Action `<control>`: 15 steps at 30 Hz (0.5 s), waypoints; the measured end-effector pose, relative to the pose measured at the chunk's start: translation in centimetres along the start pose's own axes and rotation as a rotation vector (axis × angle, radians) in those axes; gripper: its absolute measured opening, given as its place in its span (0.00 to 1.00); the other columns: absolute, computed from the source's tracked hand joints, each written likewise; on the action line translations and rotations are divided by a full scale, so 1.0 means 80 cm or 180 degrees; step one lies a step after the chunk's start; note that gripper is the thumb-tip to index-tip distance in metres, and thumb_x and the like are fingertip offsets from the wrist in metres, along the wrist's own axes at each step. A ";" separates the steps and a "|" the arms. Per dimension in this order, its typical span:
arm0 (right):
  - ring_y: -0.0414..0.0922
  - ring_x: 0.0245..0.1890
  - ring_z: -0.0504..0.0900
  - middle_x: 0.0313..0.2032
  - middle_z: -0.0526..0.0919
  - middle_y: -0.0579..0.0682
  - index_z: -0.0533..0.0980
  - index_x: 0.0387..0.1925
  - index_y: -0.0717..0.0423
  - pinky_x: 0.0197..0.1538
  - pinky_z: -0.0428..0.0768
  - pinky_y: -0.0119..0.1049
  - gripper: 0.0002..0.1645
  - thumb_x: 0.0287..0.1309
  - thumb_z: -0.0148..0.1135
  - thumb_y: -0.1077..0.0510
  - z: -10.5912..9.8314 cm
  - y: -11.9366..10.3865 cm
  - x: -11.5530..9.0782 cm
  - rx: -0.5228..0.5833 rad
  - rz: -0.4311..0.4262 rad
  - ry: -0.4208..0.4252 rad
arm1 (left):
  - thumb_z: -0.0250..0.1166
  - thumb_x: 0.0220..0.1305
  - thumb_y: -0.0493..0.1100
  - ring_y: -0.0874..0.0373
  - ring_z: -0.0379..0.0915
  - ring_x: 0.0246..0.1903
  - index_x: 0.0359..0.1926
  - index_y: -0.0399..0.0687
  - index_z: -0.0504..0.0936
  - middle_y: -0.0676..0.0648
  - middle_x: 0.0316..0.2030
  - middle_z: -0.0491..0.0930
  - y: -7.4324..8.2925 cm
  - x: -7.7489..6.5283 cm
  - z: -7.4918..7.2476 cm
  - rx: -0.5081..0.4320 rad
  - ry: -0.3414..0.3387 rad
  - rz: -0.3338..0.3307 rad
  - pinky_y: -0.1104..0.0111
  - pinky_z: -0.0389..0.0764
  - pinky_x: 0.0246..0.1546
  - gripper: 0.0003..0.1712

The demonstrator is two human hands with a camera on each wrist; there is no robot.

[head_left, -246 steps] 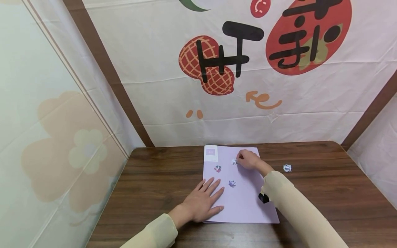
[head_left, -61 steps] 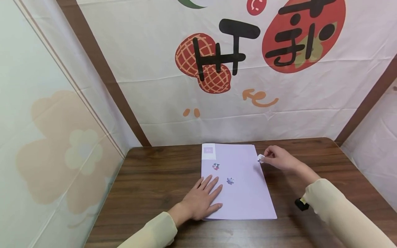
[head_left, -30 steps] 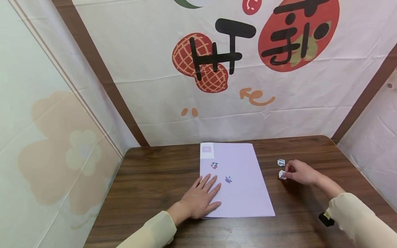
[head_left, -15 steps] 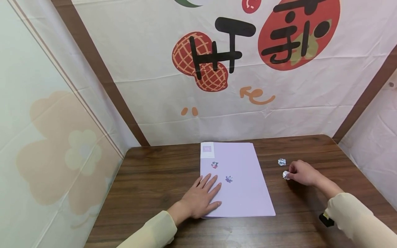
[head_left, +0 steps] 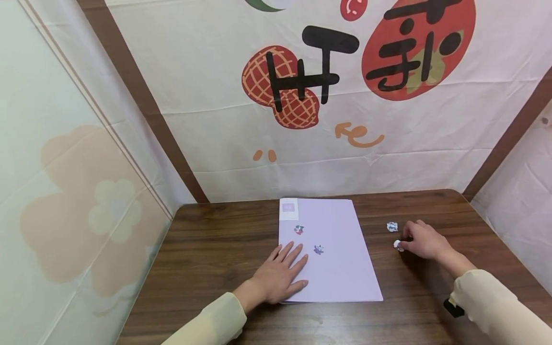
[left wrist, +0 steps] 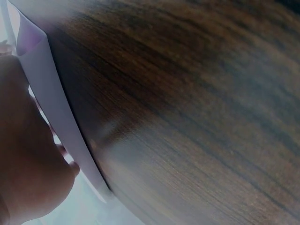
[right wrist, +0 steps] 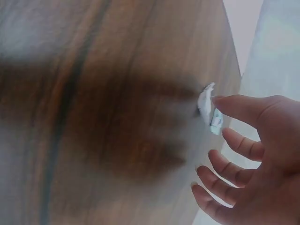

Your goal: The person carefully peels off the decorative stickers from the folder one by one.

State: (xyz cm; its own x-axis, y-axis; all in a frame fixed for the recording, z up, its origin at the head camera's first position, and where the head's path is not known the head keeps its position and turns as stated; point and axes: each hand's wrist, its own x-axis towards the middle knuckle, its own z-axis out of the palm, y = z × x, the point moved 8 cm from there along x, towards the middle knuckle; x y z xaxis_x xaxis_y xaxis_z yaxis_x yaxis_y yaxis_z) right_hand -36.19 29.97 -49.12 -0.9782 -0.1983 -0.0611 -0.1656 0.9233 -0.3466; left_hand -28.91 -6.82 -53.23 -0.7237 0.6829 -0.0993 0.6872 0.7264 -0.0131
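My left hand [head_left: 278, 282] rests with spread fingers on the left part of a lilac folder [head_left: 340, 273]; the left wrist view shows the folder's edge [left wrist: 70, 117] bowed up off the table. Two small cartoon stickers, one red and green [head_left: 299, 230], one purple [head_left: 318, 249], lie on the folder. To its right my right hand [head_left: 424, 241] is low over the table, thumb tip touching a crumpled silvery-white sticker [head_left: 397, 246]. In the right wrist view, the thumb [right wrist: 239, 105] stands apart from the loosely bent fingers. Another silvery sticker [head_left: 392, 226] lies just beyond.
A white label [head_left: 288, 209] sits at the folder's top left corner. The brown wooden table [head_left: 207, 249] ends at a printed cloth wall [head_left: 215, 158] behind. A small black object [head_left: 454, 308] shows under the right sleeve.
The right hand has taken a silvery sticker from the folder's upper part to the table at the right. Over the last second it shifted only slightly, thumb and fingers parting. Left hand still.
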 end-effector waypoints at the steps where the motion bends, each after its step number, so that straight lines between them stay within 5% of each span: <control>1: 0.52 0.34 0.73 0.36 0.74 0.57 0.75 0.37 0.59 0.33 0.75 0.48 0.19 0.57 0.73 0.51 -0.001 -0.001 0.001 0.0004 -0.0006 -0.0001 | 0.31 0.78 0.71 0.45 0.34 0.81 0.82 0.57 0.52 0.46 0.82 0.43 0.000 0.000 0.000 0.0003 0.0001 0.0001 0.46 0.43 0.78 0.42; 7: 0.57 0.41 0.79 0.43 0.77 0.64 0.76 0.45 0.65 0.37 0.81 0.56 0.22 0.58 0.72 0.52 -0.013 -0.028 0.010 0.0016 -0.0189 0.0089 | 0.30 0.78 0.71 0.45 0.35 0.81 0.82 0.57 0.53 0.46 0.82 0.44 -0.001 0.000 0.002 0.0047 0.0039 0.0002 0.47 0.43 0.78 0.42; 15: 0.58 0.44 0.81 0.48 0.78 0.66 0.76 0.53 0.68 0.42 0.83 0.54 0.28 0.60 0.72 0.53 -0.012 -0.079 0.025 0.0136 -0.0494 0.0044 | 0.29 0.77 0.72 0.46 0.34 0.81 0.82 0.58 0.52 0.46 0.82 0.43 -0.002 0.000 0.005 0.0053 0.0017 -0.0001 0.47 0.43 0.78 0.42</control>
State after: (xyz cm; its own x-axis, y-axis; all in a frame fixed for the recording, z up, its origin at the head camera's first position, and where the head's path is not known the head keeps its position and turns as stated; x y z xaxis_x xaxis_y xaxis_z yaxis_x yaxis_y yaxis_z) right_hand -37.21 24.05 -46.14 -0.9430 -0.3328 0.0093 -0.3098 0.8670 -0.3903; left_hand -29.02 -6.99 -53.63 -0.7242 0.6832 -0.0938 0.6879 0.7252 -0.0298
